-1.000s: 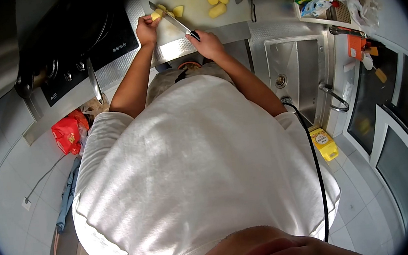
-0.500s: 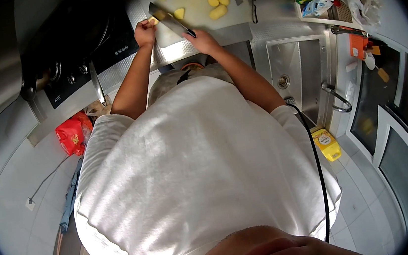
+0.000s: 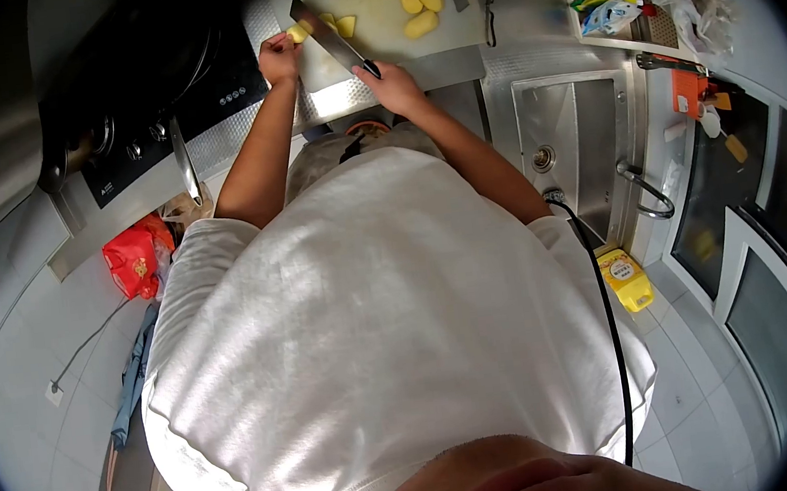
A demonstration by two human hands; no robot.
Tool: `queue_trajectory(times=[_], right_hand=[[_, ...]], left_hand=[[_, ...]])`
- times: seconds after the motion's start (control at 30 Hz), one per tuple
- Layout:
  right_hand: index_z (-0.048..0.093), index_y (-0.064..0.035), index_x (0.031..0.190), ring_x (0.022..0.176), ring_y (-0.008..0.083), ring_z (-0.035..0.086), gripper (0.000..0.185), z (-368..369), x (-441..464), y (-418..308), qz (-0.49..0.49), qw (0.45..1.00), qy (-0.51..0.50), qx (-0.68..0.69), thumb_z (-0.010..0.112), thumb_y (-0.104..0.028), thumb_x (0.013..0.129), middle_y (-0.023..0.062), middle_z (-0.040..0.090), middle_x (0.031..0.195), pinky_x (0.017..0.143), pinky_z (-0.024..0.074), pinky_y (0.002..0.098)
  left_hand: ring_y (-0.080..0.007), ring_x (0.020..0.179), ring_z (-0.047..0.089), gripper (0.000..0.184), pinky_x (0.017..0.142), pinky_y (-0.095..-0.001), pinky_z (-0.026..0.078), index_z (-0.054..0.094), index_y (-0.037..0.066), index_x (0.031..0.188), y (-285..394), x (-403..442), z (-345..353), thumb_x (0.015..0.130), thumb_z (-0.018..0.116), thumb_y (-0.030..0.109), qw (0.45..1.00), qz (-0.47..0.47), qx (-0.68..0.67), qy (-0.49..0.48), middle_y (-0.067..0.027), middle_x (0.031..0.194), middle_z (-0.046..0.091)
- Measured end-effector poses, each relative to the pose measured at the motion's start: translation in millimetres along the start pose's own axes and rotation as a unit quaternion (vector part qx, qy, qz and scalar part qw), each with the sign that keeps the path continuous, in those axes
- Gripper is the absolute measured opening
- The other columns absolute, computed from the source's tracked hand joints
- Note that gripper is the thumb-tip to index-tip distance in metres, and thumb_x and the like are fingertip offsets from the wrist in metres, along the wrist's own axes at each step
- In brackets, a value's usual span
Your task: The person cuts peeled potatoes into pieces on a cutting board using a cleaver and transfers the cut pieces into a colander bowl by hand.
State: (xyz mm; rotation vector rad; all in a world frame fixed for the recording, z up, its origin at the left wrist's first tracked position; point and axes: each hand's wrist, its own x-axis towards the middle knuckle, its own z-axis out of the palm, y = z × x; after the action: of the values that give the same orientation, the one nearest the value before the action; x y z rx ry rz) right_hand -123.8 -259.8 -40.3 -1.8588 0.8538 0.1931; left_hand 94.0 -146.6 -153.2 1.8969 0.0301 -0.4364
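Right hand [image 3: 388, 88] grips a knife [image 3: 325, 33] over the chopping board [image 3: 381, 38], left hand [image 3: 279, 60] pinches a potato piece [image 3: 297, 33], four peeled potatoes [image 3: 421, 24] grouped well apart from the blade.

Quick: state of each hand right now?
Left hand: closed, fingertips holding a yellow potato piece at the cutting board's edge.
Right hand: closed, holding the knife by its black handle.

Right of the steel sink [image 3: 600, 133] — a white-framed glass door [image 3: 771, 297]; below the sink, pale floor tiles [image 3: 674, 387] — beyond it, a shelf [image 3: 626, 41].
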Motion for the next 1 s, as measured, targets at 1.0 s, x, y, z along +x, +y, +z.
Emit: queue_trajectory(times=[1.0], right_hand=[[0.068,-0.0043,0.097,0.089,0.0466,0.067,0.047,15.9,1.0,11.8,-0.019,0.994,0.062,-0.089,0.059,-0.050,0.099,0.0243,0.071,0.090,0.081,0.0533,0.0542]], left_hand=[[-0.0141,0.075,0.070,0.028,0.069,-0.0265,0.057,0.068,0.004,0.101,2.6,10.4,4.6,0.087,0.086,0.021,0.994,0.064,0.082,-0.025,-0.0064,0.091,0.074]])
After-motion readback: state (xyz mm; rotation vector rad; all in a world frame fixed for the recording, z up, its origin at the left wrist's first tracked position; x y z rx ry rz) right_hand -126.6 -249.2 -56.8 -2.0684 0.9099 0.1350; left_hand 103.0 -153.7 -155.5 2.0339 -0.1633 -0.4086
